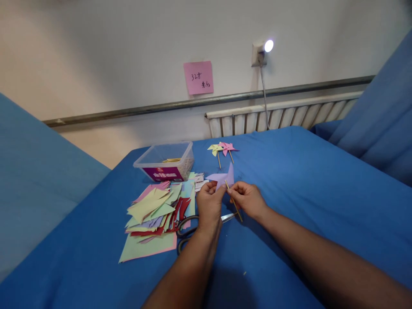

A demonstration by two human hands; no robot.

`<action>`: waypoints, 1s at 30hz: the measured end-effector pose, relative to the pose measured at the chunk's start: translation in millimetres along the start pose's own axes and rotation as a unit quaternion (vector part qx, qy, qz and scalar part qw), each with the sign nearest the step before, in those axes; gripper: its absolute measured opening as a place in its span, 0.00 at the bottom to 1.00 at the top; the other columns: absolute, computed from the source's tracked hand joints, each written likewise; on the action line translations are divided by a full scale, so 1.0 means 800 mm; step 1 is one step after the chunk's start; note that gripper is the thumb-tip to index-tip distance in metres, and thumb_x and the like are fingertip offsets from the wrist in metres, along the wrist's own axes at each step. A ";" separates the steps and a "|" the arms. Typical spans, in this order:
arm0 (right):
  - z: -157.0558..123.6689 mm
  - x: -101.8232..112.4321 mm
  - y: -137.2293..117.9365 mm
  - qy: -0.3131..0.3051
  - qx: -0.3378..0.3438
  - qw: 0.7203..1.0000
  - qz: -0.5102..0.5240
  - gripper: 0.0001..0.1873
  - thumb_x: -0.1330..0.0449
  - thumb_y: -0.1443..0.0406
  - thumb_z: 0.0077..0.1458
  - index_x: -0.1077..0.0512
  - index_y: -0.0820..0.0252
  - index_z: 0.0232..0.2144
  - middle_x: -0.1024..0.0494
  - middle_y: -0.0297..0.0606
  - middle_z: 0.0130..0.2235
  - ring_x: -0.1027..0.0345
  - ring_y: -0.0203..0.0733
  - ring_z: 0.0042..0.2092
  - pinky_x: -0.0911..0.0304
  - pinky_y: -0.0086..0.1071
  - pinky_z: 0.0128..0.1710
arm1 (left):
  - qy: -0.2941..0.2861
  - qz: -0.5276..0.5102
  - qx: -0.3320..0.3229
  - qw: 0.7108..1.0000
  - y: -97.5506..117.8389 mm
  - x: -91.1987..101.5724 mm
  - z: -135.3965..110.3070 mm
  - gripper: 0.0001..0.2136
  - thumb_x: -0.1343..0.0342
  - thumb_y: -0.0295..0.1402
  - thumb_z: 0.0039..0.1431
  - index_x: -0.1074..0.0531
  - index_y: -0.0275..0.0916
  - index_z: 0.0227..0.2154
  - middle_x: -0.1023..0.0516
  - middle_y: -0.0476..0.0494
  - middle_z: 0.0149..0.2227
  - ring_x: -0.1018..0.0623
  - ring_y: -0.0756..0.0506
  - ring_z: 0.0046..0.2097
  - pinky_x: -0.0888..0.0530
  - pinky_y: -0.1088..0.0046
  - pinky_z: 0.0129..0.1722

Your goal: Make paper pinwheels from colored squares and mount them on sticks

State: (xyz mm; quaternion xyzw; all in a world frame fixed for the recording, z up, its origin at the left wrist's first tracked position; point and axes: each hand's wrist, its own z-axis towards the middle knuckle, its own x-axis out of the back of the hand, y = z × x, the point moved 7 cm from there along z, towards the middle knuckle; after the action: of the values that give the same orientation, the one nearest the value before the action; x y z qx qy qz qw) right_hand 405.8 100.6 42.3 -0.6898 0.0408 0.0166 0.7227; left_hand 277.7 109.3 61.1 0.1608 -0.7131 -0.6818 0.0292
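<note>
My left hand [210, 201] is closed on a purple paper pinwheel [222, 178], its folded blades sticking up past the fingers. From the other side, my right hand [246, 197] pinches a thin yellow stick [237, 209] whose upper end lies against the pinwheel. Whether the two are fastened together cannot be seen. Black-handled scissors [186, 227] lie under my left wrist, with part of the blades [228, 217] showing between my hands. A yellow pinwheel [215, 149] and a pink pinwheel [228, 148], both on sticks, lie farther back.
To the left is a pile of cut coloured paper [154, 210]. Behind it stands a clear plastic box [164, 161] with yellow sticks inside. Small white packets [200, 182] lie beside the box. A blue cloth [305, 184] covers the table; a radiator [257, 118] runs along the wall.
</note>
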 end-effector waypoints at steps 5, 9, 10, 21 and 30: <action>0.001 0.005 -0.001 0.010 0.005 1.000 -0.016 0.18 0.37 0.52 0.47 0.33 0.59 0.20 0.30 0.31 0.18 0.43 0.31 0.18 0.50 0.26 0.18 | -0.017 -0.014 0.013 1.000 0.000 -0.002 0.002 0.19 0.33 0.34 0.34 0.32 0.35 0.30 0.27 0.54 0.22 0.28 0.53 0.24 0.33 0.78 0.27; 0.002 0.005 -0.003 0.001 0.015 1.000 -0.017 0.16 0.38 0.54 0.48 0.33 0.59 0.20 0.30 0.30 0.18 0.42 0.31 0.19 0.48 0.26 0.20 | -0.029 -0.006 0.006 1.000 0.003 -0.002 0.002 0.19 0.33 0.34 0.34 0.32 0.35 0.30 0.28 0.55 0.22 0.28 0.53 0.24 0.33 0.78 0.28; 0.002 0.006 -0.003 0.001 0.015 1.000 -0.018 0.16 0.38 0.54 0.48 0.33 0.59 0.20 0.30 0.30 0.18 0.41 0.31 0.19 0.48 0.26 0.20 | -0.031 -0.006 0.006 0.999 0.004 -0.003 0.003 0.19 0.33 0.33 0.34 0.32 0.35 0.31 0.28 0.55 0.22 0.28 0.53 0.24 0.33 0.77 0.28; 0.002 0.005 -0.004 0.003 0.010 1.000 -0.016 0.16 0.38 0.54 0.47 0.33 0.59 0.20 0.30 0.31 0.19 0.41 0.32 0.20 0.47 0.27 0.21 | -0.035 -0.030 0.016 0.999 0.002 -0.004 0.003 0.20 0.32 0.32 0.33 0.32 0.35 0.31 0.28 0.55 0.22 0.28 0.53 0.24 0.33 0.77 0.29; -0.002 0.005 0.002 0.037 -0.001 0.999 -0.030 0.19 0.38 0.51 0.46 0.34 0.59 0.21 0.29 0.31 0.19 0.43 0.31 0.18 0.49 0.26 0.18 | -0.046 -0.081 0.022 0.995 0.006 -0.004 -0.001 0.17 0.32 0.30 0.35 0.31 0.35 0.29 0.27 0.53 0.22 0.27 0.52 0.26 0.33 0.78 0.30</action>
State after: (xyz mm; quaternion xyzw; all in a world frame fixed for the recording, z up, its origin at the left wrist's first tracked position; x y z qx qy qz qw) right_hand 409.9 99.2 40.1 -0.6913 0.0464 -0.0307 0.7205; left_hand 280.5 109.3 66.1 0.1866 -0.7131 -0.6728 -0.0625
